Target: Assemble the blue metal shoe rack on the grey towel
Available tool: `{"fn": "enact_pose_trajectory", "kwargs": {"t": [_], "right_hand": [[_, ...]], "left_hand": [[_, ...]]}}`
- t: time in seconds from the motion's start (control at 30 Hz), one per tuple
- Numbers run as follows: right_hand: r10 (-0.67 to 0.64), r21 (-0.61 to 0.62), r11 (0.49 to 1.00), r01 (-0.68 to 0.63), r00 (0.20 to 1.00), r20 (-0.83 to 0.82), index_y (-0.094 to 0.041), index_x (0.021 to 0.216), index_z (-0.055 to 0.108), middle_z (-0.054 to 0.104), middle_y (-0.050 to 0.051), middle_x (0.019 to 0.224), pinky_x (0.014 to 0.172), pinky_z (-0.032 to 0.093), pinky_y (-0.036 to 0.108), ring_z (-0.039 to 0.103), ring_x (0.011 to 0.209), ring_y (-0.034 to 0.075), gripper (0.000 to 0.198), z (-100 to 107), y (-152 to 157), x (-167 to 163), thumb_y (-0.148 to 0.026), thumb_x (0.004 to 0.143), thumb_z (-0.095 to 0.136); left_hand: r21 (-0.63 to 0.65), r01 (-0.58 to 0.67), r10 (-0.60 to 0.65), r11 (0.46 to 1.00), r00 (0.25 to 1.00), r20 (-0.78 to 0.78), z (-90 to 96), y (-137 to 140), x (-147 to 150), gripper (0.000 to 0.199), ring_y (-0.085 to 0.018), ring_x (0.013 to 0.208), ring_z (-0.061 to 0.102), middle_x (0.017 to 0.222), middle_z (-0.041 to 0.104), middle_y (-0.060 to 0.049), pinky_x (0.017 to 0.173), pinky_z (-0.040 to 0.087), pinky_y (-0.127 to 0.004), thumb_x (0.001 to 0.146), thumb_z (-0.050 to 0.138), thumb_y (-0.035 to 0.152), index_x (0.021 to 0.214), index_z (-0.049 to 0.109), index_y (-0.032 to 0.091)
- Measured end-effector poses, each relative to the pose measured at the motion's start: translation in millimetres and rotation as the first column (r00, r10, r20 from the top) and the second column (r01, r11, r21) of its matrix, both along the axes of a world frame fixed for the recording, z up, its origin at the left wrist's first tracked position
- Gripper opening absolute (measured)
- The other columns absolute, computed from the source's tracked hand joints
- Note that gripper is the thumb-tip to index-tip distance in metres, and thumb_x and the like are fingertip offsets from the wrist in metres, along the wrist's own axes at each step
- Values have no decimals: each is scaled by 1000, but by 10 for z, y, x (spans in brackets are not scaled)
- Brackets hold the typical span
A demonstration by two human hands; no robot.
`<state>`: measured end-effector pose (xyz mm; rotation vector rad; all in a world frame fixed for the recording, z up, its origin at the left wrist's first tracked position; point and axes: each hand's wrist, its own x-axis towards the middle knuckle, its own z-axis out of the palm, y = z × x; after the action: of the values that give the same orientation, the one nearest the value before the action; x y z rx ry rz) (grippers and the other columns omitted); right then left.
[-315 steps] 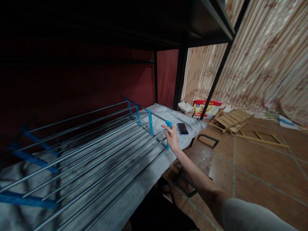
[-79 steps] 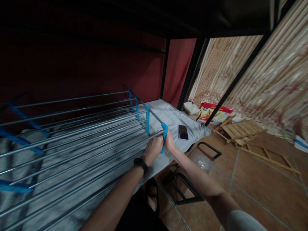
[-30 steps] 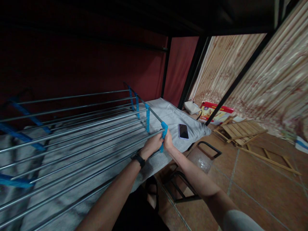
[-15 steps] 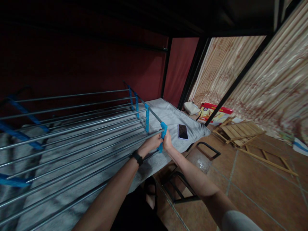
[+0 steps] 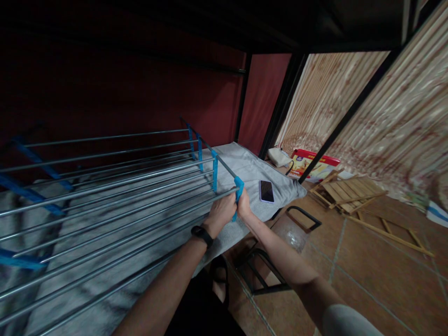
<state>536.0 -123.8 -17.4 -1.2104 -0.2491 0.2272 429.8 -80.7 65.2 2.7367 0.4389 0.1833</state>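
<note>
A drying rack (image 5: 154,178) of grey metal rods with blue plastic end pieces lies across a grey blanket (image 5: 238,156). At its near right corner, my left hand (image 5: 223,211), below a black wristband, is closed against the inner side of the blue end piece (image 5: 239,183), by the end of a rod. My right hand (image 5: 244,204) grips the same end piece from the outer side. The two hands are pressed close together, and most fingertips are hidden.
A phone (image 5: 266,191) lies on the blanket just right of my hands. Below the blanket's edge stands a dark-framed chair (image 5: 303,217). Folded wooden furniture (image 5: 353,193) and a red-and-yellow box (image 5: 313,164) are on the tiled floor. Black metal posts (image 5: 241,100) and an overhead frame surround the bed.
My left wrist has turned and moved slightly right and down, showing more of the back of the hand. My right hand and the rack are almost unchanged.
</note>
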Motion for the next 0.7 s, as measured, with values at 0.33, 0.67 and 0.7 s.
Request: {"fn": "enact_pose_trajectory", "kwargs": {"t": [0.33,0.67,0.7], "right_hand": [[0,7,1000,0,998,-69,-23,81,61,63,-2,78,89,49,33,58,84,17,27,81,15,-60,-47,86,51],[-14,-22,1000,13,999,-43,-20,84,60,63,-1,78,88,48,32,58,85,17,24,85,1,-80,-40,91,49],[-11,-21,1000,10,999,-43,-21,83,59,63,-1,78,87,48,32,58,85,18,24,83,6,-77,-41,91,48]], "left_hand": [[-83,31,-30,996,999,10,35,34,-51,30,-24,106,69,110,73,-12,87,50,-31,95,41,18,116,62,21],[-214,24,-12,976,998,57,-72,112,10,32,-24,119,63,122,71,-9,95,48,-29,94,45,21,121,62,25],[-217,17,-8,976,999,43,-73,116,15,32,-25,118,64,121,71,-9,94,49,-30,94,45,22,120,63,25]]}}
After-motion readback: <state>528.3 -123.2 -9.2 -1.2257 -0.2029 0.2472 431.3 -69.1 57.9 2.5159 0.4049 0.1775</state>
